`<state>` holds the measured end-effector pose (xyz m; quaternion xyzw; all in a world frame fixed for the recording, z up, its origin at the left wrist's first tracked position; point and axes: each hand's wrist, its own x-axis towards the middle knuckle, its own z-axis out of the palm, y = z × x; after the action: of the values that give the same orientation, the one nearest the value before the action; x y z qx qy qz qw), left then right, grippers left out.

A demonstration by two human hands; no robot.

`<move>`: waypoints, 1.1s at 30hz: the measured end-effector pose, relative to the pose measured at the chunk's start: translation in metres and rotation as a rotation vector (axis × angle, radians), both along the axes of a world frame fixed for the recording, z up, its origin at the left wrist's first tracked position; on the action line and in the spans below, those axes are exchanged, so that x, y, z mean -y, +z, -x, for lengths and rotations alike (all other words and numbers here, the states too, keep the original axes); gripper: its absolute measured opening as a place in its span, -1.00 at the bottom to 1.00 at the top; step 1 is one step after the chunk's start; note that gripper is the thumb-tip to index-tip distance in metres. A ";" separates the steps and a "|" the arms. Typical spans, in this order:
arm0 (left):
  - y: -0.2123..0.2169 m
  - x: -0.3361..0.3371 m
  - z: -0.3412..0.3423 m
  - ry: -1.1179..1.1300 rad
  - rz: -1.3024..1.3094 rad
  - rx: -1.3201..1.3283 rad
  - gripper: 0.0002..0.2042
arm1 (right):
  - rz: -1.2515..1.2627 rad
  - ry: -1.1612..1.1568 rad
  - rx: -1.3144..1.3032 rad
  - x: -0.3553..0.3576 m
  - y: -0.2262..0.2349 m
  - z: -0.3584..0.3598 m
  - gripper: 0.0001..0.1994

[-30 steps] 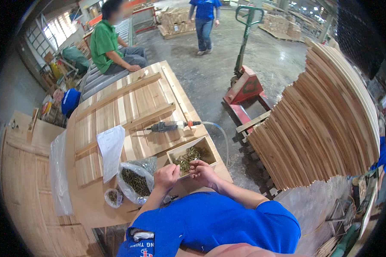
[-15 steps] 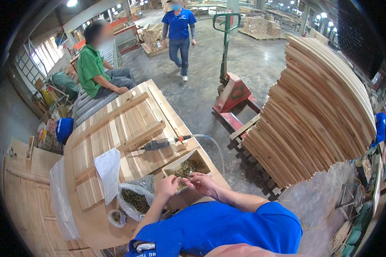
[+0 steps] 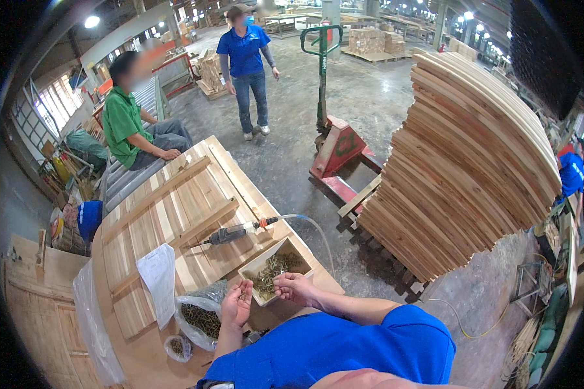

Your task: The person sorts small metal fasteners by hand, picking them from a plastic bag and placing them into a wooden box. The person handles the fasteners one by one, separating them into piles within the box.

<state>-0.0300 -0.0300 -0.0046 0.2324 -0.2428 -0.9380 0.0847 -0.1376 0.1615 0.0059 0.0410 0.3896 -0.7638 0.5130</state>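
My left hand [image 3: 237, 303] is turned palm up at the near left corner of an open box [image 3: 307, 250]. Its fingers are loosely cupped, and what look like small screws lie in it. Over the box's near right side, my right hand [image 3: 294, 288] has its fingertips pinched together; anything between them is too small to name. Thin brass-coloured screws [image 3: 272, 271] fill the box loosely. Left of my left hand stands an open clear plastic bag [image 3: 201, 319] of similar screws, with a small clear cup [image 3: 178, 348] beside it. A power screwdriver [image 3: 230, 233] with a hose lies beyond the box.
A slatted wooden panel [image 3: 156, 227] covers the table, with a paper sheet [image 3: 156, 275] on it. To the right, a tall stack of boards [image 3: 461, 168] stands by a red pallet jack [image 3: 339, 152]. One person [image 3: 124, 126] sits on the roller conveyor; another [image 3: 245, 65] stands beyond.
My hands, close together over the box before, have moved apart. The left has shifted left and turned palm up. The walking person in blue has come closer, and my view has shifted slightly.
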 end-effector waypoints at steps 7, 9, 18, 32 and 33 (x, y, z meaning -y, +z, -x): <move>0.004 -0.017 -0.004 -0.075 0.183 0.132 -0.81 | 0.030 0.039 -0.139 0.001 0.002 -0.002 -0.86; 0.006 -0.021 -0.004 -0.109 0.206 0.183 -0.80 | 0.042 0.046 -0.225 0.001 -0.001 0.000 -0.87; 0.024 -0.037 0.001 -0.194 0.069 -0.015 -0.73 | -0.050 0.012 -0.723 0.006 0.000 -0.006 -0.89; 0.031 -0.047 0.002 -0.142 0.161 0.051 -0.65 | -0.156 0.038 -0.875 0.008 0.014 -0.012 -0.86; 0.029 -0.047 0.001 -0.144 0.175 0.039 -0.66 | -0.166 0.047 -0.881 0.008 0.013 -0.012 -0.86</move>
<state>-0.0310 0.0165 0.0244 0.2244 -0.3413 -0.9122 0.0322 -0.1258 0.1532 0.0187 -0.2559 0.6316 -0.6627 0.3105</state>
